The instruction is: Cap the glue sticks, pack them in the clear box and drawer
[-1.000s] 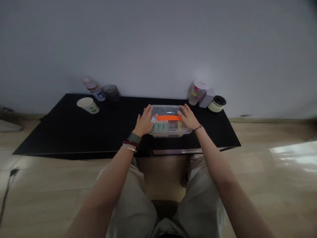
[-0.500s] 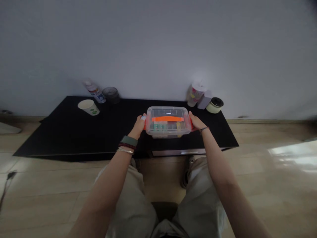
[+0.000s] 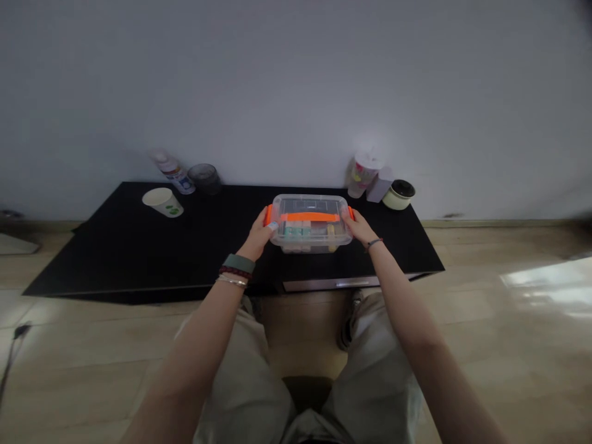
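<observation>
A clear plastic storage box (image 3: 309,240) with an orange handle on its lid and orange side latches sits on the low black table (image 3: 115,253), near its front edge. Small green and yellow items show through its front wall. My left hand (image 3: 259,237) grips the box's left end, fingers closed on the orange latch there. My right hand (image 3: 357,227) is closed on the right end in the same way, at the other latch. A watch and bracelets are on my left wrist.
At the back left stand a white paper cup (image 3: 161,201), a spray bottle (image 3: 171,170) and a dark jar (image 3: 204,177). At the back right are a lidded drink cup (image 3: 362,172), a small grey box (image 3: 378,187) and a cream pot (image 3: 398,194). Wooden floor surrounds the table.
My hands slid off the lid's top to the box's two ends and closed on the orange side latches. The box sits slightly farther from me than half a second ago.
</observation>
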A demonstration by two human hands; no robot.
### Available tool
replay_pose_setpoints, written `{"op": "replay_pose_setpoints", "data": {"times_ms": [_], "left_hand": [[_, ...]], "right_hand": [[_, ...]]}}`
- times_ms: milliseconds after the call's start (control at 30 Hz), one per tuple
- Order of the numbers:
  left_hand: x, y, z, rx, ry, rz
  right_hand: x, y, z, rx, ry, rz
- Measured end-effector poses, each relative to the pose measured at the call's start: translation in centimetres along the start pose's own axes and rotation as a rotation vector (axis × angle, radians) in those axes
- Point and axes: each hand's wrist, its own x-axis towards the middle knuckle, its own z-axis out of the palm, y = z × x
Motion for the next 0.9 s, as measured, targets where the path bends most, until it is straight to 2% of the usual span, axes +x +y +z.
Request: {"op": "replay_pose_setpoints", "data": {"times_ms": [300,633,900], "left_hand": [[0.2,-0.1,0.5,-0.059,-0.016,-0.064],[-0.5,0.9,0.9,0.206,0.007,-0.010],[-0.6,0.8,1.0,0.249,0.031,-0.003]], "right_hand": [[0.5,0.5,0.9,-0.026,0.055,-0.023],[-0.3,-0.8,0.6,-0.108,0.017,0.039],[-0.8,-2.0,0.3,-0.179,0.023,0.040]]}}
